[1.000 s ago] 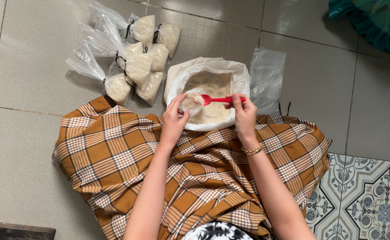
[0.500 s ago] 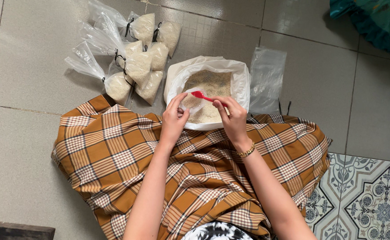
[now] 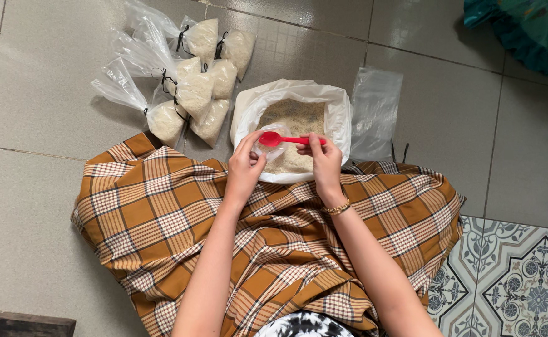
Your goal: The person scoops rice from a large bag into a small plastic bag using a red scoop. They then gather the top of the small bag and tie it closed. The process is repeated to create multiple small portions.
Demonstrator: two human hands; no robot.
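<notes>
A big white plastic bag (image 3: pixel 339 115) of rice stands open on the floor in front of my lap. My left hand (image 3: pixel 246 163) pinches the mouth of a small clear bag (image 3: pixel 266 148) and holds it over the rice. My right hand (image 3: pixel 324 159) grips the handle of a red spoon (image 3: pixel 280 140). The spoon's bowl sits at the small bag's opening and looks empty, its handle pointing right.
Several tied small bags of rice (image 3: pixel 189 93) lie in a pile at the upper left. A stack of empty clear bags (image 3: pixel 375 112) lies right of the big bag. A checked orange cloth (image 3: pixel 161 212) covers my lap. A teal fabric thing (image 3: pixel 530 31) sits at the top right.
The spoon carried rice a second ago, tipped into the small bag, and now lies level and empty at its mouth. My right hand has shifted left toward the small bag.
</notes>
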